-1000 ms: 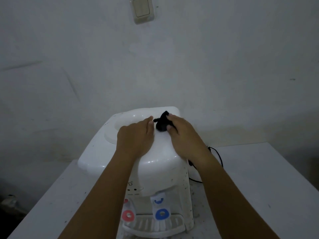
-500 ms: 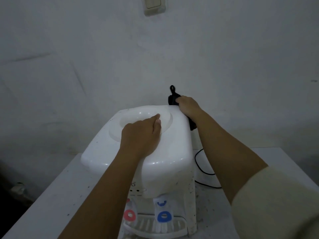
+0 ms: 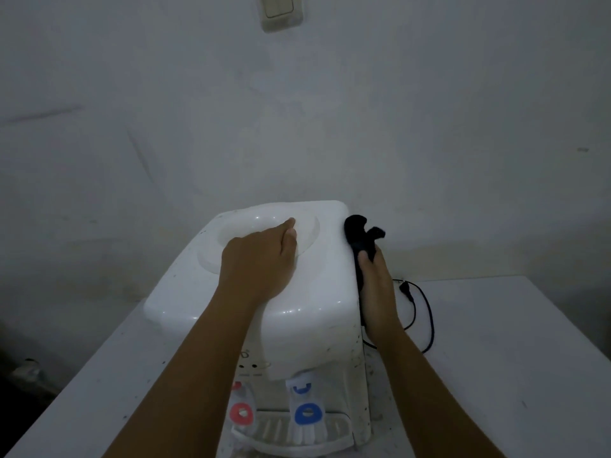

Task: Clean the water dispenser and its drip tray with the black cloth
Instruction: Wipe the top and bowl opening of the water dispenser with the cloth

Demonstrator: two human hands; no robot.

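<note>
The white water dispenser [image 3: 317, 292] stands on a white table, with a red tap [image 3: 240, 414] and a blue tap [image 3: 308, 414] at its front. Its ribbed drip tray [image 3: 281, 434] sits under the taps. My left hand [image 3: 258, 259] rests palm down on the dispenser's top, fingers reaching into the round bottle recess. My right hand [image 3: 375, 285] presses the black cloth [image 3: 358, 236] flat against the dispenser's right side wall. The cloth bunches up above my fingertips near the top rear corner; part of it is hidden behind my hand.
A black power cord [image 3: 420, 309] loops on the white table [image 3: 512, 358] just right of the dispenser. A plain wall rises close behind, with a light switch [image 3: 281, 11] high up. Dark floor lies past the table's left edge.
My right hand has brought the cloth from the top rear corner down onto the dispenser's right side. My left hand stays on the top.
</note>
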